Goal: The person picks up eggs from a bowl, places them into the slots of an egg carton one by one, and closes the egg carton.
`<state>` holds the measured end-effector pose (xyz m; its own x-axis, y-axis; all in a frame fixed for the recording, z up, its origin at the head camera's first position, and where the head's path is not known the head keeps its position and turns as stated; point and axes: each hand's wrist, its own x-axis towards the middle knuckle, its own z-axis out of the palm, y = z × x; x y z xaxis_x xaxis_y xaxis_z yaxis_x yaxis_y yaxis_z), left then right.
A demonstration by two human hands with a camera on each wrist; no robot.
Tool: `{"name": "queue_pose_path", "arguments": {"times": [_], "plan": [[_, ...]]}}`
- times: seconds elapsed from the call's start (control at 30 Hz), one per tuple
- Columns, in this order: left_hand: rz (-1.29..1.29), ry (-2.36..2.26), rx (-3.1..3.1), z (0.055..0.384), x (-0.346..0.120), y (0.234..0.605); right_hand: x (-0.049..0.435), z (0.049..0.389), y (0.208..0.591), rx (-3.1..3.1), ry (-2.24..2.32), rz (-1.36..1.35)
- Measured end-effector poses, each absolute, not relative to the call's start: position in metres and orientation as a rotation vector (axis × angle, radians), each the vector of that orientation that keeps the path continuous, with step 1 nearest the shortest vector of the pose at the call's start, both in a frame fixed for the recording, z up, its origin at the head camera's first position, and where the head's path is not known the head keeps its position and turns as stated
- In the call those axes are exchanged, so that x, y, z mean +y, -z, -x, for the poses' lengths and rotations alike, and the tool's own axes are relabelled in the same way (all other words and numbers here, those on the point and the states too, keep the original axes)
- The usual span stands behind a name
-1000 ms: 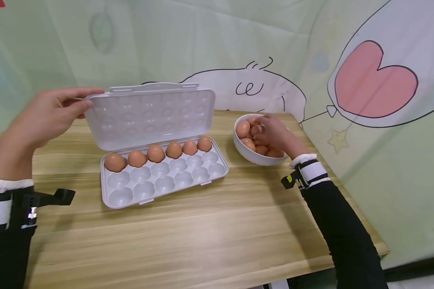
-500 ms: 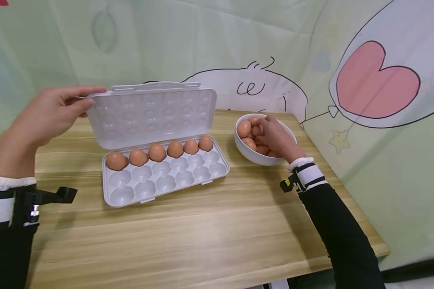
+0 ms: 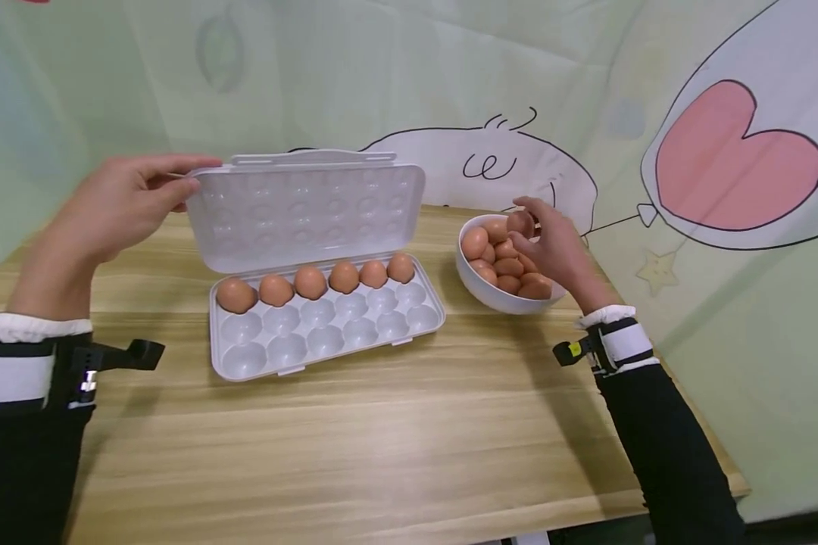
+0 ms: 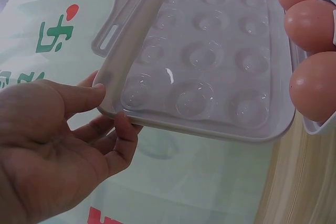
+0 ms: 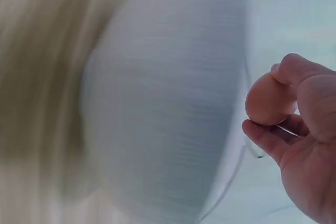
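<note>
My left hand [image 3: 126, 203] pinches the left corner of a pale plastic egg box's raised lid [image 3: 307, 216]; in the left wrist view its thumb and fingers [image 4: 123, 142] lie on either side of the lid edge. Below the lid, the egg box [image 3: 325, 341] holds brown eggs along its back row, and its two front rows have bare cups. My right hand [image 3: 562, 250] holds one brown egg [image 3: 520, 222] over a white bowl [image 3: 484, 290] with several eggs in it. The right wrist view shows that egg between thumb and fingers, beside the blurred bowl.
The wooden table [image 3: 395, 439] stretches in front of the box and bowl, ending in a right edge beyond the right arm. A printed cloth [image 3: 300, 76] hangs behind and along the right side.
My right hand has risen out of the pile in the bowl with an egg between its fingers. My left hand keeps its grip on the lid. The head view has shifted slightly.
</note>
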<state>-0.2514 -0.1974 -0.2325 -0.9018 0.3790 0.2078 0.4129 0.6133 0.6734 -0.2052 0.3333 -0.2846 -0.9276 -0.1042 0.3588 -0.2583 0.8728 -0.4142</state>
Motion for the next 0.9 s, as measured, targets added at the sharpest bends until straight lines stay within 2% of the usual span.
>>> {"name": "queue_pose_path", "arguments": {"times": [0.17,0.33,0.73,0.9], "plan": [[0.721,1.168,-2.757,0.252,-0.188,0.236,0.336,0.191,0.263,-2.585,-0.683,-0.362],[0.733,1.179,-2.75,0.253,-0.185,0.239,0.328,0.182,0.25,-2.52,-0.784,-0.344],[0.699,1.171,-2.77,0.254,-0.186,0.239,0.263,0.157,0.22,-2.562,-1.056,-0.429],[0.707,1.192,-2.76,0.255,-0.188,0.239,0.251,0.161,0.228,-2.564,-1.088,-0.513]]}}
